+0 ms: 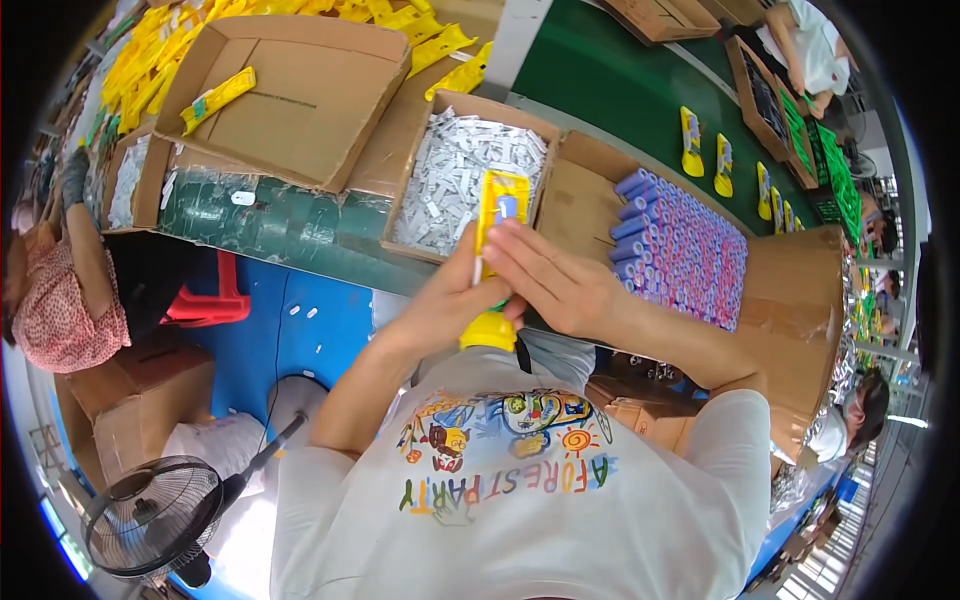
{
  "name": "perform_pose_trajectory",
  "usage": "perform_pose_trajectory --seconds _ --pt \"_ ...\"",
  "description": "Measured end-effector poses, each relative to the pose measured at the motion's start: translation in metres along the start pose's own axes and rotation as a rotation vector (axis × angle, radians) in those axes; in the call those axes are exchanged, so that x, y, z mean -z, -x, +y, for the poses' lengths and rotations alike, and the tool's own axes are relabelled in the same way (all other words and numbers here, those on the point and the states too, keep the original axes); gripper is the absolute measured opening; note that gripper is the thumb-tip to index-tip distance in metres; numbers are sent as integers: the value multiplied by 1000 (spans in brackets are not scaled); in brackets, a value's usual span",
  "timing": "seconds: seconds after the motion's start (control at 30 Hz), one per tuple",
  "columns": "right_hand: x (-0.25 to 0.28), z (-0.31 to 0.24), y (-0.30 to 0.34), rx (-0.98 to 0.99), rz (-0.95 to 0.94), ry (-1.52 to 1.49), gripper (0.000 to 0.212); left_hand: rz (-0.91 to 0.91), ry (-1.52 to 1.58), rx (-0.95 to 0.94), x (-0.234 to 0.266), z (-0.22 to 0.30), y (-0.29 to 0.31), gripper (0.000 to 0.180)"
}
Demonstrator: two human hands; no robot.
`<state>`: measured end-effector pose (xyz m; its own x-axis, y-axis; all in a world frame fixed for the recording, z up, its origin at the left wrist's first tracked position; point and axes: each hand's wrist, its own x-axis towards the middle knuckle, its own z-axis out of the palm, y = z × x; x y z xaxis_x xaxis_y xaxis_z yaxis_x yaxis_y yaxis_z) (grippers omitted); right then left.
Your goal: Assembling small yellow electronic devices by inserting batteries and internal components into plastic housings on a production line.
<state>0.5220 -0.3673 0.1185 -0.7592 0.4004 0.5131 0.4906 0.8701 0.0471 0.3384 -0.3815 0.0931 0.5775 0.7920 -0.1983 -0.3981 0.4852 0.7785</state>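
A long yellow plastic shell (490,332) is held upright in front of my chest, over the near edge of a box of small white parts. My left hand (445,295) is closed around its left side, thumb across the front. My right hand (560,280) lies against it from the right, its fingers together and pressed near a purple cylindrical battery (507,207) set in the shell's upper part. A bit of green shows by the thumb; the rest of the shell's middle is hidden by my fingers.
The cardboard box of small white parts (465,165) stands ahead. To its right, a box holds many purple batteries (680,250). A shallow carton (290,60) with one yellow shell is at left, below a yellow pile (150,70). Several yellow shells lie on the green conveyor (600,90); co-workers sit nearby.
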Motion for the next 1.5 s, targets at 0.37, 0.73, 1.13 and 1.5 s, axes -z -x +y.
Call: perform_pose_trajectory --seconds 0.37,0.73,1.13,1.5 --pt "-79 86 -44 -194 -396 -327 23 283 307 -318 49 14 27 46" --pt "-28 51 -44 -250 155 -400 20 422 65 -480 9 -7 1 43" --pt "-20 36 -43 -571 40 -572 15 369 296 -487 1 -5 -1 44" --pt "-11 48 -56 -793 -263 -881 20 269 -81 -318 7 -17 -1 35"
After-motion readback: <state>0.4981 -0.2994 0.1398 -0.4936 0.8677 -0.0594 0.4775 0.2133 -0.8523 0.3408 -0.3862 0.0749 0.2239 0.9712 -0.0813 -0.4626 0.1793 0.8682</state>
